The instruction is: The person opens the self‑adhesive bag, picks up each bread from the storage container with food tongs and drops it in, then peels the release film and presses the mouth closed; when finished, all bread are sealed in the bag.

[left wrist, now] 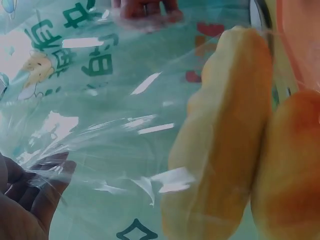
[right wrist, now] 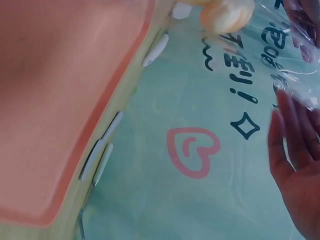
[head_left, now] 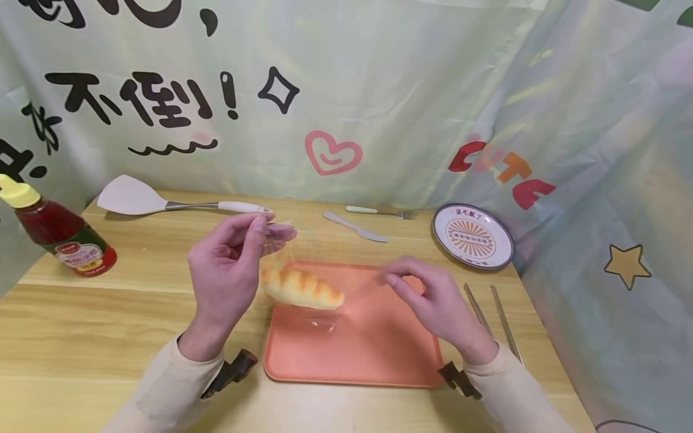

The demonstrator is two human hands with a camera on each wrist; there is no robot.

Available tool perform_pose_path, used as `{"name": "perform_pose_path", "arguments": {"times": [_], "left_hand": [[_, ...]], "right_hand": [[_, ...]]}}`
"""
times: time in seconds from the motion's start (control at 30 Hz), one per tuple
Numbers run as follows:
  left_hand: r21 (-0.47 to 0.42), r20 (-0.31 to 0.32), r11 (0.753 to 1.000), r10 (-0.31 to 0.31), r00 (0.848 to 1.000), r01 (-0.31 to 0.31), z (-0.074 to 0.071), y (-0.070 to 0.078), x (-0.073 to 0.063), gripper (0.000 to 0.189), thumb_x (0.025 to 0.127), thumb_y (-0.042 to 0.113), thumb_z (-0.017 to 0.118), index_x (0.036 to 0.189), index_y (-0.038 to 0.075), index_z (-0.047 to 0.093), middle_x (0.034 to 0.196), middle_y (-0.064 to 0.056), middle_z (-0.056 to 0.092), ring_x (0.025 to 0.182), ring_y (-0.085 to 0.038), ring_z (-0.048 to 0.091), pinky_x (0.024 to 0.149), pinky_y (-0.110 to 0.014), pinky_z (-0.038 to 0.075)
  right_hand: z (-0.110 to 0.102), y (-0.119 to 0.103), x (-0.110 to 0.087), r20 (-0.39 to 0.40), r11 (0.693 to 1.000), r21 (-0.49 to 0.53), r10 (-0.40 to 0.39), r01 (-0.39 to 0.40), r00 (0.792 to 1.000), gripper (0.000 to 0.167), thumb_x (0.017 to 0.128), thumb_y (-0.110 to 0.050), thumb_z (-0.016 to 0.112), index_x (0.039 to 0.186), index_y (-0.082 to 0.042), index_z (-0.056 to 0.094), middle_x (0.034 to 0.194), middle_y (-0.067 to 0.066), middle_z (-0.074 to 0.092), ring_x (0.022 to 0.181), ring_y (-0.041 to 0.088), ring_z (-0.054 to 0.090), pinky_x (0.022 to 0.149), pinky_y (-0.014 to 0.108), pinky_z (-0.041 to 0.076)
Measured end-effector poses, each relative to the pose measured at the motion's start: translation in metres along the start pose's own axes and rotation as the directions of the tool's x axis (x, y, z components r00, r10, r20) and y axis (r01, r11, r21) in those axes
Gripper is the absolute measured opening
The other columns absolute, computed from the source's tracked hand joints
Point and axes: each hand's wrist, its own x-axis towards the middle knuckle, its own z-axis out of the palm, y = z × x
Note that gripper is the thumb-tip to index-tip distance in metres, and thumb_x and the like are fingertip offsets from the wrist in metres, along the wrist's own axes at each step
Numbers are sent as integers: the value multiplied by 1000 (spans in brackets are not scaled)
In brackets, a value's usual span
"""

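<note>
In the head view my left hand (head_left: 224, 276) pinches the gathered end of a clear plastic bag (head_left: 277, 257) above the tray's left part. Bread (head_left: 301, 288) with a browned, ridged top hangs inside it. The left wrist view shows two pieces, a long bread roll (left wrist: 220, 135) beside a rounder bread roll (left wrist: 290, 170). From the right, my right hand (head_left: 430, 297) holds the stretched plastic with its fingertips; it looks blurred. In the right wrist view that hand (right wrist: 300, 155) has its fingers at the bag's edge. Below lies a pink tray (head_left: 357, 358).
A sauce bottle (head_left: 70, 234) stands at the left, near a white spatula (head_left: 132, 197). Behind the tray lie a knife (head_left: 354, 227) and a fork (head_left: 379, 210). A patterned plate (head_left: 473, 236) and metal tongs (head_left: 505, 322) are on the right. Curtains (head_left: 379, 78) hang around the table.
</note>
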Motion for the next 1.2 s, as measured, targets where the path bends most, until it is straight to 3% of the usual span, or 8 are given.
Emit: {"name": "perform_pose_path", "arguments": {"times": [0.13,0.37,0.5,0.67,0.83,1.0,1.1,1.2], "left_hand": [[-22,29,1000,10,1000,-10,-2,0,1,12,96,-9,56,102,-15,64,85,-25,71,78,-27,73,67,-37,59],[-32,124,999,-10,992,14,-8,-4,0,10,99,-5,52,99,-14,57,91,-24,71,81,-27,72,73,-38,59],[-113,213,992,-27,977,52,-11,-10,-2,12,101,-5,47,104,-15,50,90,-25,71,80,-30,73,72,-40,58],[-186,285,982,16,958,39,-15,-18,-3,15,101,-4,48,105,-18,52,91,-27,70,81,-28,73,72,-40,58],[-254,272,966,35,962,37,-16,-21,-3,15,99,-6,52,95,-19,57,89,-27,70,80,-30,73,69,-41,58],[-292,264,955,34,964,46,-16,-22,-2,13,97,-9,53,94,-20,59,86,-27,70,78,-30,73,66,-41,58],[-345,322,935,36,946,82,-18,-23,-2,12,97,-11,51,96,-20,59,89,-27,70,80,-32,72,66,-45,58],[-398,406,908,46,913,131,-21,-25,-1,12,97,-12,50,99,-20,59,93,-28,70,85,-35,72,67,-49,57]], "right_hand": [[0,1,3,-100,991,129,-30,43,995,21,94,12,56,92,-5,68,87,4,70,82,18,66,76,27,53],[-6,0,7,-206,935,301,-131,190,970,22,100,10,43,89,10,63,81,18,66,74,22,68,69,30,58],[-10,-3,8,-225,927,310,-144,212,963,23,99,11,43,86,11,62,80,19,66,71,22,68,66,30,58],[-15,-6,8,-239,923,323,-135,210,962,20,98,12,44,89,13,62,82,19,66,70,22,68,65,30,58],[-16,-6,8,-264,922,312,-145,227,953,13,98,10,49,95,17,60,88,20,67,72,22,68,66,29,58],[-15,-7,9,-285,925,319,-113,205,952,12,94,17,48,93,16,59,86,18,65,70,22,67,64,28,57],[-15,-6,8,-292,924,332,-89,188,952,15,93,19,45,90,15,59,82,18,63,67,22,66,63,28,57],[-16,-6,8,-312,922,342,-67,178,948,18,94,18,43,87,15,59,79,17,62,66,21,66,63,29,58]]}}
